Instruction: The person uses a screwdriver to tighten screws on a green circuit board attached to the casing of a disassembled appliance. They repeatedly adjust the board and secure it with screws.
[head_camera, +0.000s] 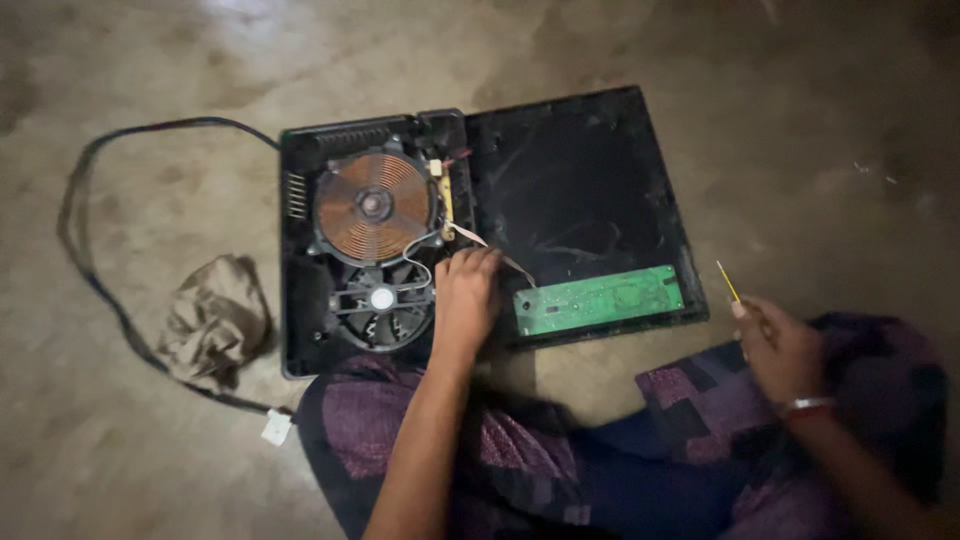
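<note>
An opened induction cooker base (300, 330) lies on the floor, showing a copper coil (372, 206) and a black fan (382, 303) below it. Its black top panel (570, 190) lies flipped to the right, with a green circuit board (598, 300) along its near edge. My left hand (464, 298) rests on the base's right edge, fingers curled by the pale ribbon cable (470, 236) that joins the two halves. My right hand (778, 345) hovers to the right of the panel, gripping a thin yellow-tipped tool (727, 281) that points up and away.
A black power cord (90, 270) loops across the floor at the left and ends in a white plug (276, 427). A crumpled brown cloth (213, 320) lies beside the base. My crossed legs in purple patterned fabric (520, 450) fill the near edge.
</note>
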